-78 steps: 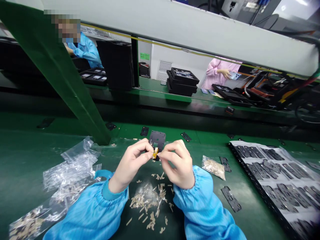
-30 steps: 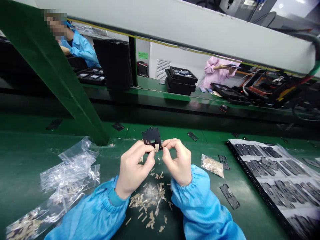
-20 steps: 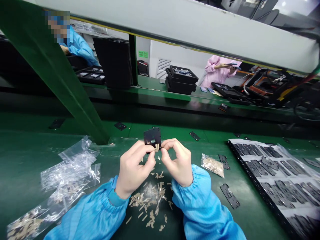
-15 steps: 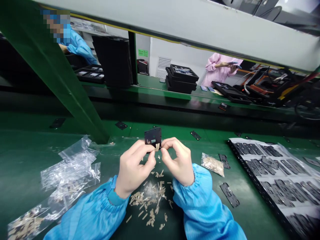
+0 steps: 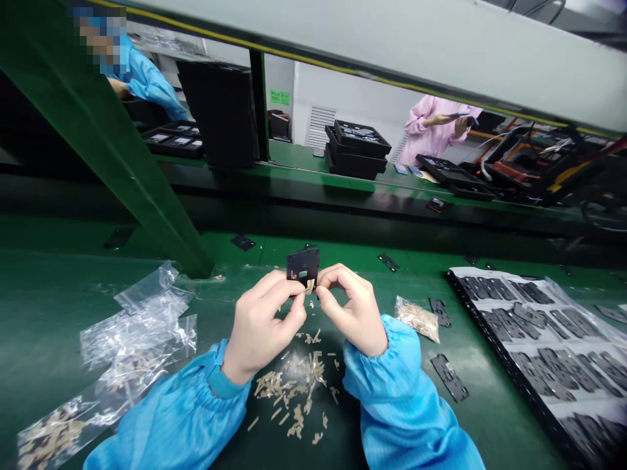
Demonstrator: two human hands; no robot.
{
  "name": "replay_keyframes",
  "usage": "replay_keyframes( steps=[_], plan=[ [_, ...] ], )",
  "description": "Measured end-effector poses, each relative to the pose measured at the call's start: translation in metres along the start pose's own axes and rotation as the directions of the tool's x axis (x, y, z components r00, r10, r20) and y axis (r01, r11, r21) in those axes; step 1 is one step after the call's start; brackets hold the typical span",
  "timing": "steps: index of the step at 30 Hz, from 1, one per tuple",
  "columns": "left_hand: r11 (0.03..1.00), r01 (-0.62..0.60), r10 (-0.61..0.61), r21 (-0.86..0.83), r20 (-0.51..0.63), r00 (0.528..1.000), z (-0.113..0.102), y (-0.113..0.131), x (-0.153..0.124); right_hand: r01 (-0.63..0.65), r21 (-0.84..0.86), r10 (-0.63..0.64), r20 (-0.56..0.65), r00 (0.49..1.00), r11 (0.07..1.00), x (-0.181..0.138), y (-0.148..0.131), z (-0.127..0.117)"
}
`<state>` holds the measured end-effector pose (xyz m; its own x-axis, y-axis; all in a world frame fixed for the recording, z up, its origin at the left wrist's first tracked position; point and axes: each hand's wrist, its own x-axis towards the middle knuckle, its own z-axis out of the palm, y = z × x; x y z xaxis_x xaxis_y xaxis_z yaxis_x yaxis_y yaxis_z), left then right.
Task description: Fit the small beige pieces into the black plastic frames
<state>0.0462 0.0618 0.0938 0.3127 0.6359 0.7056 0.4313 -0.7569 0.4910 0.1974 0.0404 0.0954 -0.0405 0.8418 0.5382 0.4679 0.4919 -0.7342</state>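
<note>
A small black plastic plate (image 5: 300, 262) stands upright between my hands. My left hand (image 5: 264, 320) is closed, its thumb and forefinger pinching the plate's lower left corner. My right hand (image 5: 353, 307) is closed too, with thumb and forefinger on the lower right edge. Thin tan strips (image 5: 310, 285) show against the plate's lower part, close to my left fingertips. On the bench below lies a loose scatter of tan adhesive-like pieces (image 5: 296, 418), with a clear plastic bag (image 5: 295, 360) among them.
Clear bags (image 5: 130, 326) with tan pieces lie at left. At right are a small filled bag (image 5: 418, 320), loose black plates (image 5: 449, 377) and a tray (image 5: 482, 356) of black parts. A green post (image 5: 147, 189) slants at left. Two people stand beyond the bench.
The view has shifted slightly. Both hands keep their hold on the black plate, and my right wrist has moved a little to the right.
</note>
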Motion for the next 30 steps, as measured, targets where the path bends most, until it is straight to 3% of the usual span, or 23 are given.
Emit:
replay_keyframes(
  steps=[30],
  plan=[
    [0.999, -0.012, 0.013, 0.039, -0.016, 1.000, 0.0035, 0.0036, -0.0016, -0.143, 0.024, 0.145, -0.089, 0.986, 0.989, -0.0021, 0.0001, 0.0086]
  ],
)
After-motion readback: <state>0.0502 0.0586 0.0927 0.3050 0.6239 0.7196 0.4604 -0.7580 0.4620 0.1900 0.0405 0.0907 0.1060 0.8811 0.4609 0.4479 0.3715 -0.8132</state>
